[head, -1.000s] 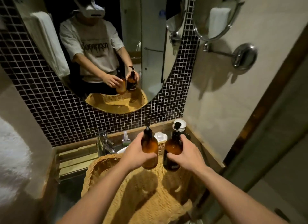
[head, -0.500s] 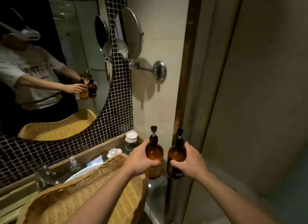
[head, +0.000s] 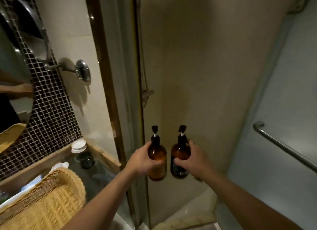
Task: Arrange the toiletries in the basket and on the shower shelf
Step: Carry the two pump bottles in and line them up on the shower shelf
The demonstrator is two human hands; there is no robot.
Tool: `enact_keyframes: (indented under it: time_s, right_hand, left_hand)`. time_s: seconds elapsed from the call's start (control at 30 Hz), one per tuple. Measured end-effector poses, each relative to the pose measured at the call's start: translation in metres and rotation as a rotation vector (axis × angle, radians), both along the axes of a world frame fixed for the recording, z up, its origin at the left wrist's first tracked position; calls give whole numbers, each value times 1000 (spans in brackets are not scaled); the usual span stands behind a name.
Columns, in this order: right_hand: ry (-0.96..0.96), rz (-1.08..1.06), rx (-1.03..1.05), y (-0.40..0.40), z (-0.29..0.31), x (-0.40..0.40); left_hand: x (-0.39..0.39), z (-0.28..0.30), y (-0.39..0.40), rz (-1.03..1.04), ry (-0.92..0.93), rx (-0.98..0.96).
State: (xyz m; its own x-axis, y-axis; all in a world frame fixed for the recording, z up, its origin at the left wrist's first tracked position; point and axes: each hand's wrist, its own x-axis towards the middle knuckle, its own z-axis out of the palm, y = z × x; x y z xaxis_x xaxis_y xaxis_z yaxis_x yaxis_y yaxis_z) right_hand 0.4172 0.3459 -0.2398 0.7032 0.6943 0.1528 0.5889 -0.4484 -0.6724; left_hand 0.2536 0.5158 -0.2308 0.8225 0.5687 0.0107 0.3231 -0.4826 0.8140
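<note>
Two amber pump bottles with black pumps are held upright, side by side, in front of the beige shower wall. My left hand (head: 143,161) grips the left bottle (head: 157,154), which is lighter amber. My right hand (head: 192,159) grips the right bottle (head: 180,152), darker, with a dark label low on it. The woven wicker basket (head: 46,200) sits at the lower left on the sink counter, well left of both hands. No shower shelf can be made out in this view.
A dark jar with a white lid (head: 82,154) stands at the counter's back corner. The glass shower door frame (head: 135,92) runs vertically just left of the bottles. A metal grab bar (head: 281,145) crosses the right wall. A swivel mirror mount (head: 82,72) sticks out of the left wall.
Both hands have carried the bottles from above the basket rightward, past the door frame and into the shower stall. The view has swung right, leaving the basket at the lower left.
</note>
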Motion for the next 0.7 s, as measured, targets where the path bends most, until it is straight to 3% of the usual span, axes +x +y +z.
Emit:
enact_keyframes:
  time_s: [0.33, 0.7]
  right_hand:
    - [49, -129, 104, -41, 0, 103]
    - [24, -138, 104, 28, 4, 225]
  left_hand:
    - [128, 9, -24, -101, -22, -11]
    - [266, 13, 38, -184, -64, -69]
